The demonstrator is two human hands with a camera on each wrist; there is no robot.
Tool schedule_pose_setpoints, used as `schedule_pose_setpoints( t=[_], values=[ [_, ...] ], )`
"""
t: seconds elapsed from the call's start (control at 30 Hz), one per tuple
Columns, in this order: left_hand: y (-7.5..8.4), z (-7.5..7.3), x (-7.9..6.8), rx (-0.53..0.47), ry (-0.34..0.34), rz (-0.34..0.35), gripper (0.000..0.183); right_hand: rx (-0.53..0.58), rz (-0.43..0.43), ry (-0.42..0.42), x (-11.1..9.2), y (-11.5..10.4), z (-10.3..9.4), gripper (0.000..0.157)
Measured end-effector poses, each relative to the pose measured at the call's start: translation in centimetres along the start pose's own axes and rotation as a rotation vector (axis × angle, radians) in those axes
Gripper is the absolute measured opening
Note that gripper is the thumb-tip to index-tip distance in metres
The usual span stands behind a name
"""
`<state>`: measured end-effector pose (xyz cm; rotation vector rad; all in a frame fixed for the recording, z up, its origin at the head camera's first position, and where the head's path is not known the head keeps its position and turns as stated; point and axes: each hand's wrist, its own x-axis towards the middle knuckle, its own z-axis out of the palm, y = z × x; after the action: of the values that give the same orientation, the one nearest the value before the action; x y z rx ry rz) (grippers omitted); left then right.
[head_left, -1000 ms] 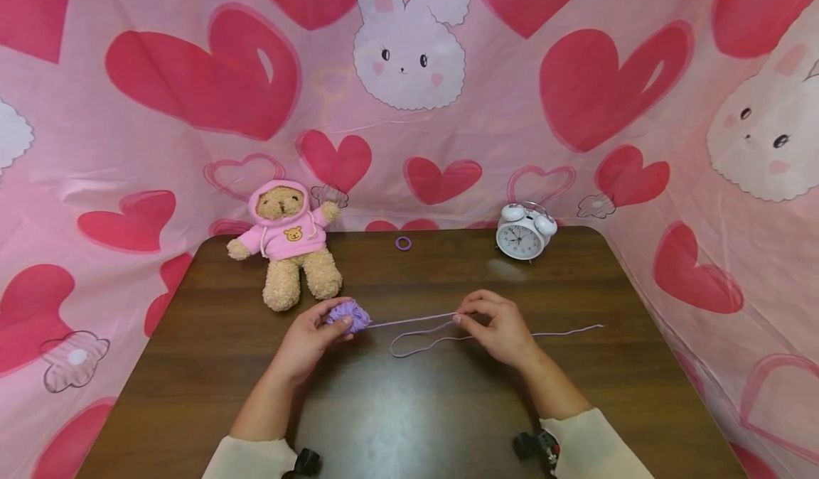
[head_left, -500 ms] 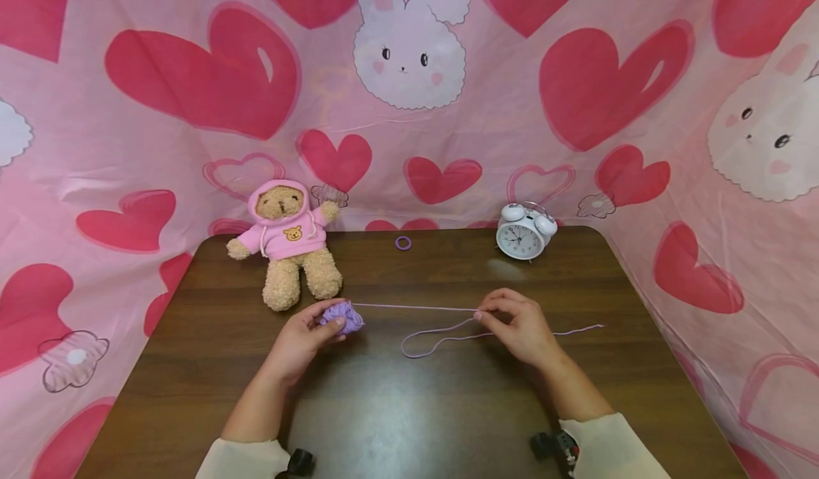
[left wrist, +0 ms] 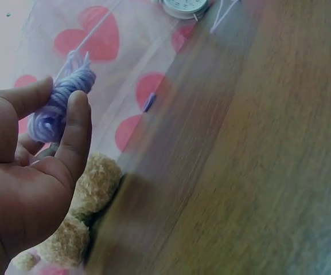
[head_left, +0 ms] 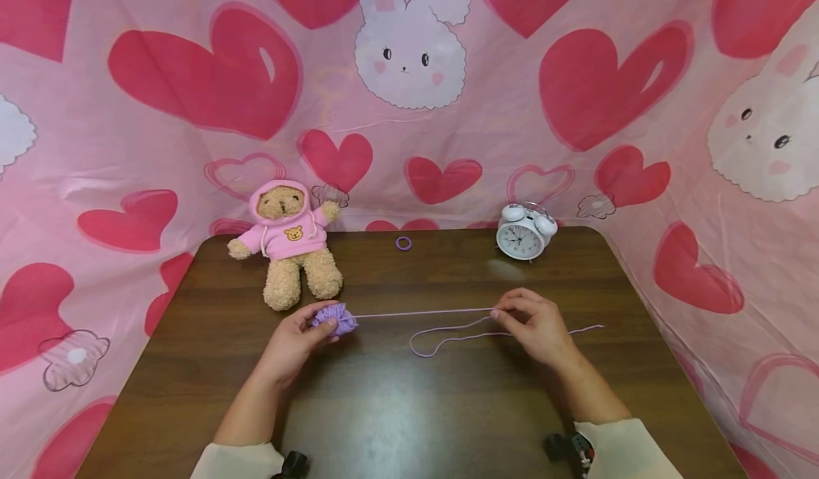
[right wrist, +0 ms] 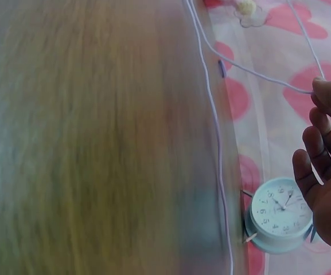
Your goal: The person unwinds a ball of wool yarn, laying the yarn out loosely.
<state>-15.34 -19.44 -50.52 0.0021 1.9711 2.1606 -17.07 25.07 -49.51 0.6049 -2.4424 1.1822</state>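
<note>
My left hand [head_left: 294, 340] grips a small ball of purple yarn [head_left: 335, 320] between thumb and fingers, in front of the teddy bear's legs. In the left wrist view the yarn ball [left wrist: 65, 103] shows wound strands, with one strand leading off its far end. That strand [head_left: 422, 313] runs straight and taut across to my right hand [head_left: 534, 326], which pinches it between thumb and forefinger. Past the pinch, the yarn drops into a loose loop [head_left: 412, 344] and passes under the right hand, its tail [head_left: 589, 328] lying on the table to the right.
A teddy bear [head_left: 291, 241] in a pink hoodie sits at the back left of the brown wooden table [head_left: 397, 408]. A purple ring [head_left: 403, 243] lies at the back middle. At the back right stands a white alarm clock [head_left: 521, 234]. Pink heart-and-rabbit cloth [head_left: 441, 131] hangs behind.
My right hand has moved right, drawing out a longer stretch of yarn. The left hand has shifted slightly left with the ball. The loose loop has slid right.
</note>
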Motion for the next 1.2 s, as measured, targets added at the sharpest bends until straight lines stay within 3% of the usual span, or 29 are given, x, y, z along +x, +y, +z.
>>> schedule_pose_setpoints(
  t=[0.6, 1.2],
  values=[
    [0.4, -1.5, -0.4, 0.036, 0.015, 0.017, 0.049, -0.088, 0.044, 0.01, -1.0, 1.5, -2.7, 0.018],
    [0.1, -2.5, -0.7, 0.111, -0.013, -0.037, 0.049, -0.114, 0.021, 0.069, -0.8, 2.0, -4.9, 0.016]
  ],
)
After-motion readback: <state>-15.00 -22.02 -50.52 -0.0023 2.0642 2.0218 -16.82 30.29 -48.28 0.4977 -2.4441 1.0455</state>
